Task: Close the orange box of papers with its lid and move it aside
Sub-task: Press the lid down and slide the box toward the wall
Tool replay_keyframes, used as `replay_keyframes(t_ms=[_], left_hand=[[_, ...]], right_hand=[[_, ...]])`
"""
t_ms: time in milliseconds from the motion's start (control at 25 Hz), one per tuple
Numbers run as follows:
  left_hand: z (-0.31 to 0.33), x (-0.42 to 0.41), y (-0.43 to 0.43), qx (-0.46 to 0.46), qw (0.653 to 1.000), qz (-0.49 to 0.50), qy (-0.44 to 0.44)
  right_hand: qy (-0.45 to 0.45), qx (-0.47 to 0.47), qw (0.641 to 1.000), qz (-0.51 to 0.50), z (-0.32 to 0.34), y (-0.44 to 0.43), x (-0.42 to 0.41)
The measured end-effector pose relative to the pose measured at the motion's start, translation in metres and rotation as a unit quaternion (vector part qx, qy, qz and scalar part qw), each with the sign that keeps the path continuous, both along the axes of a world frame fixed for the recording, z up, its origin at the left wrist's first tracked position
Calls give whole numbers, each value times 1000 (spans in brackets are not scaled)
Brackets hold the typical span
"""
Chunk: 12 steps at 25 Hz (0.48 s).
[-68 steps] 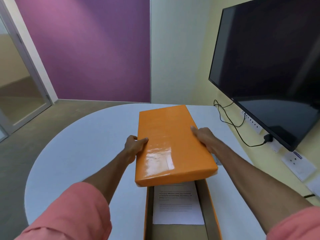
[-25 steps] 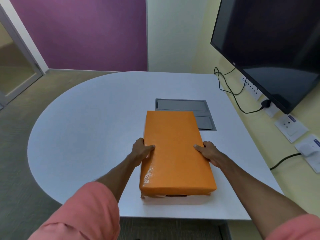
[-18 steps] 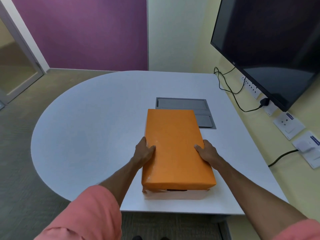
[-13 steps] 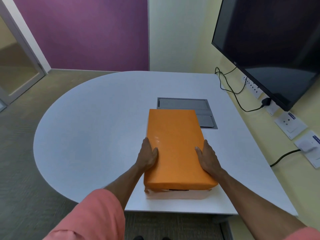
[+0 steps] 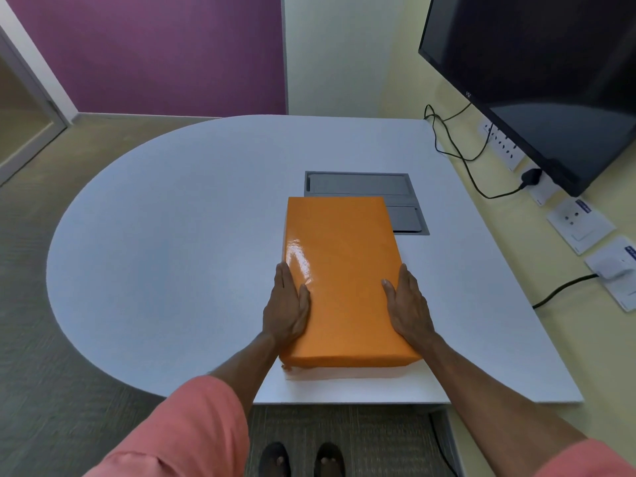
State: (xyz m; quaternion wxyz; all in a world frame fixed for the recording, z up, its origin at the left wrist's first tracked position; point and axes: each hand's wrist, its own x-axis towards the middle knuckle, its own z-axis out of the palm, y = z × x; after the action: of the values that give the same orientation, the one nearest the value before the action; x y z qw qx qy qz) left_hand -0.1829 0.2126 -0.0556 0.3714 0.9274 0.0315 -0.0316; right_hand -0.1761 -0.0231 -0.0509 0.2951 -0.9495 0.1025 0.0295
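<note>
The orange box lies closed on the white table, its glossy lid fully covering it so the papers are hidden. It sits near the table's front edge, long side pointing away from me. My left hand presses flat against the box's left side, fingers straight and thumb on the lid's edge. My right hand is pressed flat against the right side in the same way. The box is clamped between both palms.
A grey recessed cable panel is set in the table just behind the box. A black monitor hangs on the right wall, with cables and wall sockets below it. My shoes show under the table edge.
The lid came down over the box of papers and now sits fully on it. My hands slid from gripping the lid's edges to lying flat along the box's sides, nearer to me.
</note>
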Motion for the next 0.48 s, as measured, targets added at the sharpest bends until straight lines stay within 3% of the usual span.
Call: replay_keyframes(t_ms=[320,480], left_hand=[[-2,2,1,13,1000,-5,0],[7,23,13,104,993,-62,0]], right_hand=[[-1,0,1000,3,-1,0,1],[-20,-48,998,32,8,0,11]])
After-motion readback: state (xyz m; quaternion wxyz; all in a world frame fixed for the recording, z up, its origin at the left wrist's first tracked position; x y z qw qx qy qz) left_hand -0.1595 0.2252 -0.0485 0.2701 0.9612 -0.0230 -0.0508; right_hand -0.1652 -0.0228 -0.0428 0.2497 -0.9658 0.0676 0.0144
